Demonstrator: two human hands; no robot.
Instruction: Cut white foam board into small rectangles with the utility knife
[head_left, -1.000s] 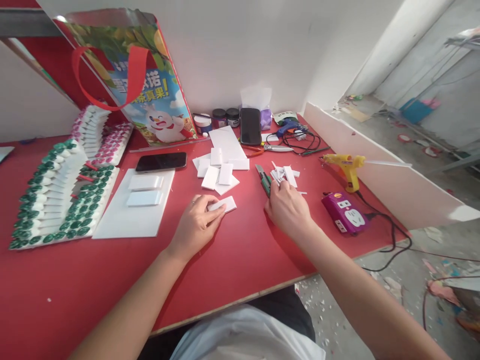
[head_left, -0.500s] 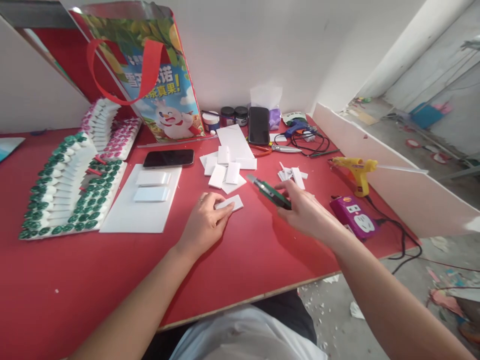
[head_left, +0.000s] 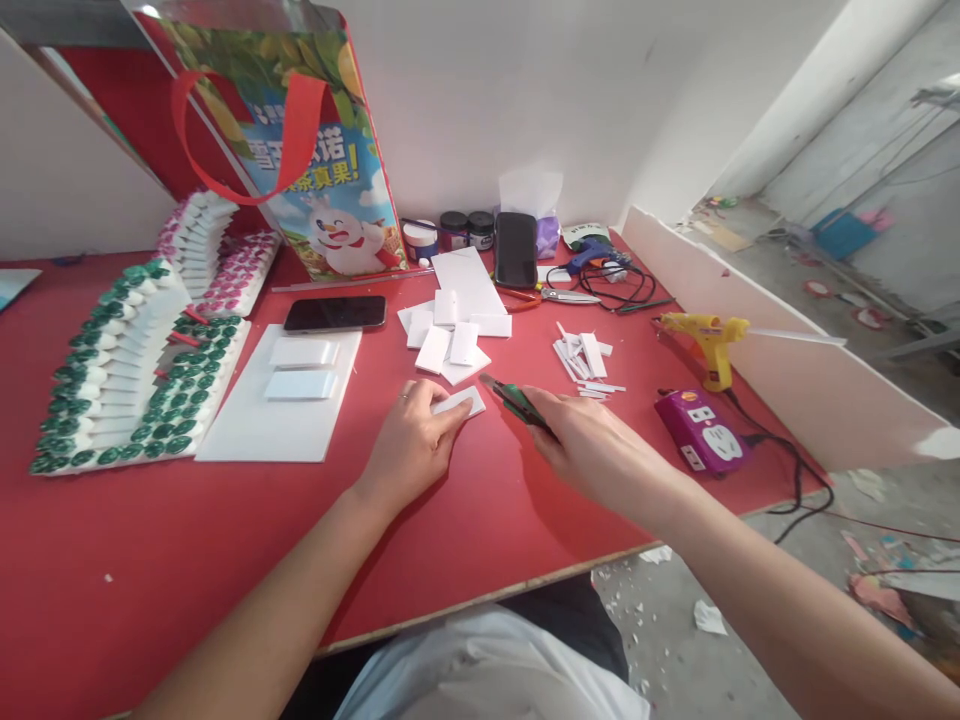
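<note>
My left hand (head_left: 409, 440) pinches a small white board piece (head_left: 466, 400) against the red table, thumb and fingers closed on its left part. In my right hand (head_left: 581, 445) is a green utility knife (head_left: 517, 402), its blade pointing left just beyond the right end of that piece. Whether the blade touches the board I cannot tell. Behind my left hand lies a loose pile of white rectangular pieces (head_left: 448, 345). To the right, past the knife, thin white offcut strips (head_left: 589, 355) are heaped.
A large white board (head_left: 255, 430) with two pieces on it lies left, a phone (head_left: 335, 313) behind it. Further left stand green-dotted white structures (head_left: 157, 400). A yellow glue gun (head_left: 709, 345), purple power socket (head_left: 701, 430) and cables are at right; scissors (head_left: 570, 297) and a printed bag (head_left: 315, 180) behind.
My right hand has moved slightly left and down, bringing the knife blade nearer the held piece. More thin strips now lie at the front of the offcut heap. My left hand keeps its hold.
</note>
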